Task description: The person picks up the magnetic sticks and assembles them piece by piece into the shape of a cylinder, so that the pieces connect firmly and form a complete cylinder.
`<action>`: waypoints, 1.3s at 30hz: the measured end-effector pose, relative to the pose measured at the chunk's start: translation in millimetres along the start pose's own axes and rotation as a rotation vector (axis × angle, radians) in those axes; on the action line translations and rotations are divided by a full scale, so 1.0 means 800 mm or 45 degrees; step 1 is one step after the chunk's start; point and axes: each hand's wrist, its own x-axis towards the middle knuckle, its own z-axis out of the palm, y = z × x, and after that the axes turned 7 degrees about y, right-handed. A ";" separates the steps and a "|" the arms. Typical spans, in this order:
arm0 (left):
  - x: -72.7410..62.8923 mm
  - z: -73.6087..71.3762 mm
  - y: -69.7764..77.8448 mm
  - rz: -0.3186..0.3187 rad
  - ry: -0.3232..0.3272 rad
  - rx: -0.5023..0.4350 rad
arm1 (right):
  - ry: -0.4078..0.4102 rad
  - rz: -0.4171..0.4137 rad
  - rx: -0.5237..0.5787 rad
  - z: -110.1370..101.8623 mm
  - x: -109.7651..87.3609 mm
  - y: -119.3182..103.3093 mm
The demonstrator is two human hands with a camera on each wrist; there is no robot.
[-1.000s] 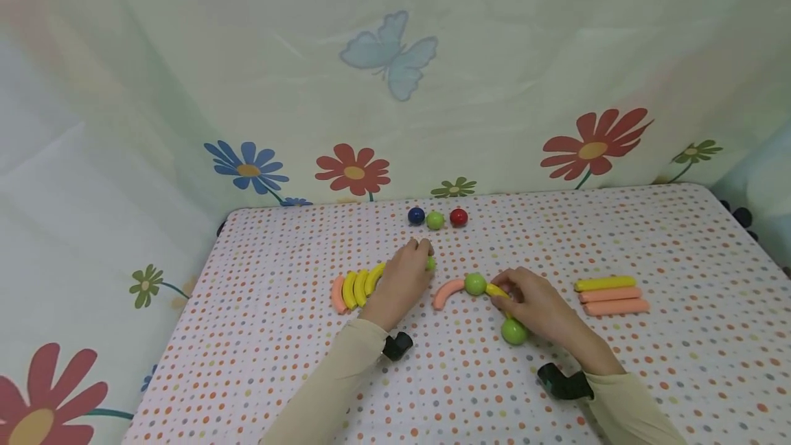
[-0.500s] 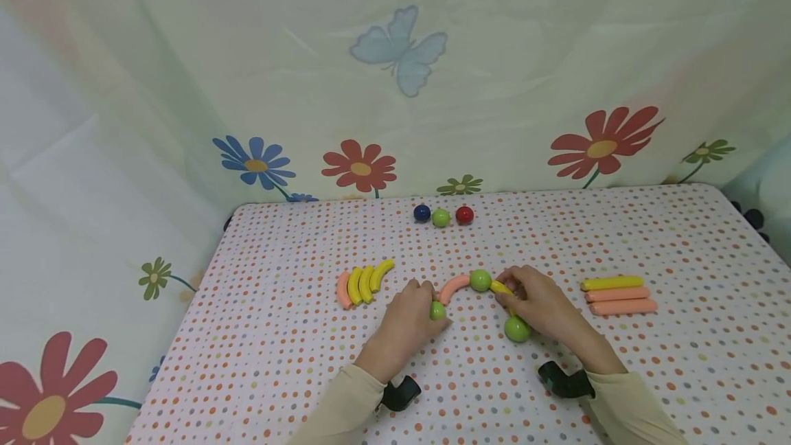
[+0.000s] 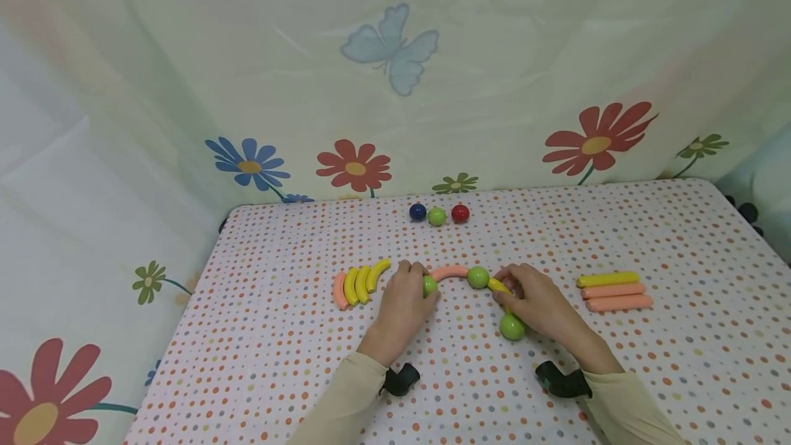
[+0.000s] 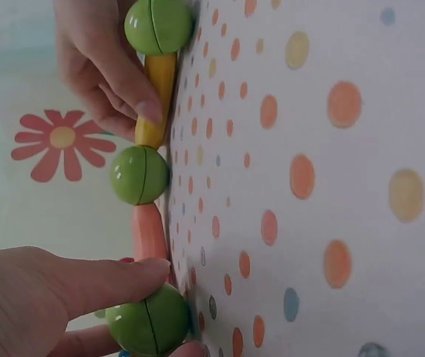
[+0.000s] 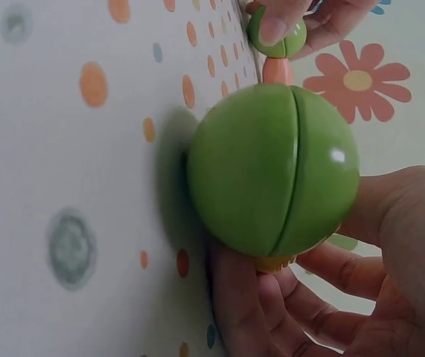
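Observation:
My left hand (image 3: 404, 301) grips a green ball (image 4: 149, 320), which meets the left end of a pink curved stick (image 3: 450, 271). That stick's other end joins a second green ball (image 3: 478, 277). From there a yellow curved stick (image 4: 158, 89) runs to a third green ball (image 5: 272, 171), nearest the person. My right hand (image 3: 536, 299) pinches the yellow stick between thumb and fingers. Together the pieces form a bent chain lying on the table. Whether the left ball is firmly joined to the pink stick, I cannot tell.
Left of the hands lie several yellow curved sticks (image 3: 361, 283) beside a pink curved stick (image 3: 340, 290). A blue ball (image 3: 417, 212), a green ball (image 3: 437, 216) and a red ball (image 3: 460, 213) line the back. At right lie one yellow straight stick (image 3: 608, 279) and two pink straight sticks (image 3: 619, 303).
The left hand has carried its green ball toward the person, then back up against the pink stick's end. That stick has swung to lie more sideways. The right hand keeps its grip, nearly still.

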 end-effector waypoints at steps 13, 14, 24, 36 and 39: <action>0.009 -0.005 0.005 -0.001 -0.066 0.052 | -0.029 -0.063 0.022 -0.011 0.008 -0.006; 0.009 -0.005 0.005 -0.003 -0.066 0.048 | -0.017 -0.084 0.019 -0.013 0.010 -0.008; 0.008 -0.028 0.001 -0.057 -0.142 0.087 | -0.174 -0.389 -0.017 -0.003 0.043 -0.030; 0.027 -0.048 -0.042 -0.051 -0.078 0.312 | -0.208 -0.368 -0.128 0.012 0.057 -0.046; 0.025 -0.044 -0.046 -0.029 -0.077 0.340 | -0.231 -0.361 -0.165 0.011 0.061 -0.054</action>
